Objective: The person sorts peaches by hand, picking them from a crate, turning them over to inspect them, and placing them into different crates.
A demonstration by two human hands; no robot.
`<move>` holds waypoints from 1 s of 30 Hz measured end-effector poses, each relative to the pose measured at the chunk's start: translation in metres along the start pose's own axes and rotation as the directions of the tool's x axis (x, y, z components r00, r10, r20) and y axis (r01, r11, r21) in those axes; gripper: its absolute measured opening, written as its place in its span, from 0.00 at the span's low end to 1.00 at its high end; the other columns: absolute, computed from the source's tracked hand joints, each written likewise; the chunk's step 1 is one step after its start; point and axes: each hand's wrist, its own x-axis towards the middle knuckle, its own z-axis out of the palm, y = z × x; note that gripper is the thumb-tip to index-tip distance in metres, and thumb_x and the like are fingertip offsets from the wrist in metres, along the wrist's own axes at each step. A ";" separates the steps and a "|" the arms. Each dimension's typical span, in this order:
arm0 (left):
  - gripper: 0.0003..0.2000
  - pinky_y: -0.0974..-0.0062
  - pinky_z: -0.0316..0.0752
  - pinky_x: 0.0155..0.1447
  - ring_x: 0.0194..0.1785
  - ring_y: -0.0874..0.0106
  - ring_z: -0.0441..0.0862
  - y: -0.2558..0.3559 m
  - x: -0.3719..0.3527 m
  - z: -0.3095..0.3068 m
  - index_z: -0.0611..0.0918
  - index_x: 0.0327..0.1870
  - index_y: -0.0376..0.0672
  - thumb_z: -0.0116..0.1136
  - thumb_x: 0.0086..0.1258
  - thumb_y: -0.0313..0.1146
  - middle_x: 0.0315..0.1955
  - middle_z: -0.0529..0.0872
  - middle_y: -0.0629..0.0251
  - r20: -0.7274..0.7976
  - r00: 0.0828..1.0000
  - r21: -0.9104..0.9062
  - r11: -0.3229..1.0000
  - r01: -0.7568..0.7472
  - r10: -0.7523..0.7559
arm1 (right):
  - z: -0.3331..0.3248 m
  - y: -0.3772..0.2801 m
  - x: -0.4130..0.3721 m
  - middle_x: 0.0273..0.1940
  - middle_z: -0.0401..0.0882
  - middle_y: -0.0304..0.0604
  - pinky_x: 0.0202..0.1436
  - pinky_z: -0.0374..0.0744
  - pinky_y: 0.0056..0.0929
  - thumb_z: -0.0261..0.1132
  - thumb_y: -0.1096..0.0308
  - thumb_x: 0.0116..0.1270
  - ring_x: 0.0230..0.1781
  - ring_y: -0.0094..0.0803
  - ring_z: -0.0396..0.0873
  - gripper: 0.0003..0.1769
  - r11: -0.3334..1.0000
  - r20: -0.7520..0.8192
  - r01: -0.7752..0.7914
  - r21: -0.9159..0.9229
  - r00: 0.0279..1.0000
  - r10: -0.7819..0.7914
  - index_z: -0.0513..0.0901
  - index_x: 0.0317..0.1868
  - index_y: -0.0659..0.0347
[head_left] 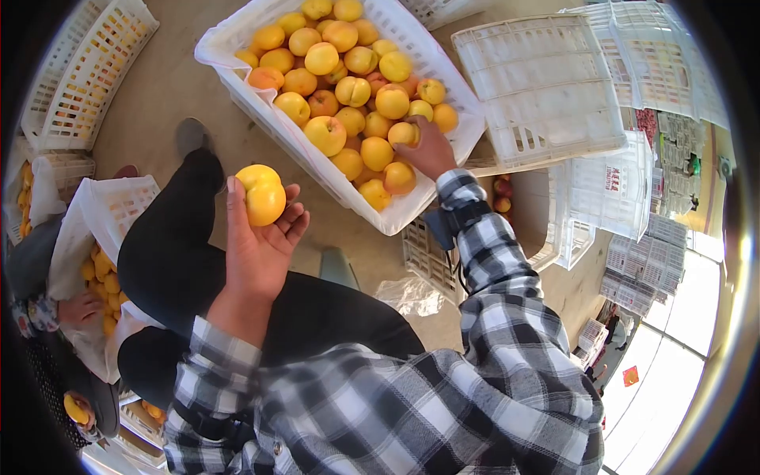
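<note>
My left hand (265,257) is raised over my lap, palm up, its thumb and fingers around a yellow peach (264,199) with a visible crease. In front of me stands a white plastic crate (356,207) with a white liner, filled with several yellow and orange peaches (352,91). At the crate's right side, my right hand (433,152) reaches in from above. Its fingers curl round a yellow peach (402,134) that sits among the others; part of that grip is hidden.
Upturned white crates (546,87) stand to the right, with a cardboard box (518,206) holding reddish fruit below. Clear plastic (408,297) lies on the floor. At left, a co-worker's hand (79,309) rests at another lined crate (119,206); a second hand there holds a yellow fruit (77,408).
</note>
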 end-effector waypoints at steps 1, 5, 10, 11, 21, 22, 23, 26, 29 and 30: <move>0.26 0.68 0.78 0.55 0.42 0.72 0.81 0.000 0.000 0.001 0.78 0.48 0.48 0.51 0.70 0.63 0.44 0.84 0.62 0.004 1.000 0.000 1.000 0.006 -0.006 | -0.003 0.005 -0.005 0.52 0.75 0.59 0.53 0.77 0.46 0.72 0.53 0.55 0.51 0.55 0.77 0.34 0.992 -0.025 0.119 0.035 0.993 -0.118 0.71 0.59 0.56; 0.26 0.68 0.78 0.55 0.42 0.72 0.81 0.000 0.002 0.002 0.78 0.49 0.47 0.51 0.70 0.63 0.44 0.84 0.62 0.006 1.000 -0.004 1.000 0.016 -0.016 | -0.016 0.014 -0.011 0.52 0.76 0.55 0.52 0.77 0.45 0.75 0.59 0.53 0.52 0.53 0.77 0.34 0.971 -0.026 0.221 0.094 0.975 -0.219 0.71 0.58 0.55; 0.26 0.68 0.78 0.54 0.41 0.72 0.81 -0.001 0.001 0.004 0.77 0.49 0.47 0.51 0.70 0.63 0.44 0.84 0.61 -0.006 0.999 -0.002 0.999 0.033 -0.033 | -0.017 0.001 0.005 0.54 0.78 0.54 0.55 0.77 0.39 0.74 0.59 0.55 0.50 0.49 0.80 0.32 0.992 0.099 -0.009 0.126 0.995 -0.003 0.71 0.57 0.59; 0.26 0.68 0.78 0.54 0.41 0.72 0.81 -0.001 0.001 0.004 0.77 0.49 0.47 0.51 0.70 0.63 0.44 0.84 0.61 -0.006 1.000 -0.002 1.000 0.030 -0.030 | -0.016 -0.004 0.006 0.54 0.78 0.54 0.55 0.77 0.39 0.74 0.58 0.55 0.50 0.48 0.80 0.32 0.996 0.086 -0.030 0.081 0.996 0.023 0.71 0.57 0.59; 0.26 0.68 0.78 0.54 0.40 0.73 0.81 -0.001 0.000 0.006 0.78 0.49 0.47 0.50 0.71 0.63 0.44 0.84 0.62 -0.006 0.999 0.014 0.999 0.033 -0.033 | 0.008 -0.001 -0.012 0.55 0.74 0.51 0.59 0.75 0.42 0.74 0.69 0.51 0.58 0.53 0.71 0.36 0.934 -0.166 0.292 -0.204 0.930 -0.327 0.71 0.62 0.58; 0.26 0.68 0.78 0.54 0.40 0.73 0.81 -0.001 0.001 0.006 0.78 0.49 0.47 0.50 0.70 0.63 0.44 0.84 0.62 -0.007 0.999 0.014 0.999 0.036 -0.036 | 0.008 -0.006 -0.011 0.55 0.74 0.51 0.59 0.75 0.42 0.74 0.69 0.51 0.58 0.53 0.71 0.36 0.935 -0.169 0.291 -0.201 0.930 -0.326 0.71 0.62 0.58; 0.26 0.68 0.78 0.54 0.40 0.73 0.81 -0.001 0.001 0.006 0.78 0.49 0.47 0.50 0.70 0.63 0.44 0.84 0.62 -0.005 0.999 0.017 0.999 0.034 -0.034 | 0.008 -0.012 -0.010 0.55 0.74 0.51 0.59 0.75 0.42 0.73 0.69 0.52 0.58 0.53 0.72 0.35 0.922 -0.219 0.331 -0.199 0.902 -0.371 0.72 0.61 0.58; 0.26 0.68 0.78 0.54 0.40 0.73 0.81 0.000 0.001 0.007 0.78 0.49 0.47 0.50 0.71 0.63 0.44 0.84 0.62 -0.010 1.000 0.008 1.000 0.024 -0.024 | -0.002 -0.060 -0.011 0.55 0.75 0.51 0.61 0.74 0.42 0.73 0.68 0.53 0.58 0.52 0.72 0.33 0.907 -0.221 0.418 -0.046 0.882 -0.417 0.73 0.60 0.58; 0.26 0.68 0.78 0.54 0.40 0.73 0.81 -0.001 0.002 0.007 0.78 0.49 0.47 0.50 0.71 0.63 0.44 0.84 0.61 -0.017 1.000 0.001 1.000 0.026 -0.026 | 0.020 -0.086 0.002 0.55 0.75 0.51 0.62 0.73 0.41 0.73 0.65 0.53 0.59 0.51 0.72 0.33 0.872 -0.078 0.475 0.114 0.880 -0.469 0.73 0.60 0.60; 0.26 0.68 0.78 0.54 0.40 0.73 0.81 -0.002 0.003 0.005 0.78 0.49 0.47 0.50 0.71 0.63 0.44 0.84 0.61 -0.018 1.000 0.003 1.000 0.026 -0.026 | 0.030 -0.090 0.009 0.55 0.76 0.52 0.62 0.73 0.41 0.73 0.64 0.53 0.59 0.51 0.72 0.35 0.853 0.019 0.508 0.121 0.858 -0.514 0.73 0.61 0.61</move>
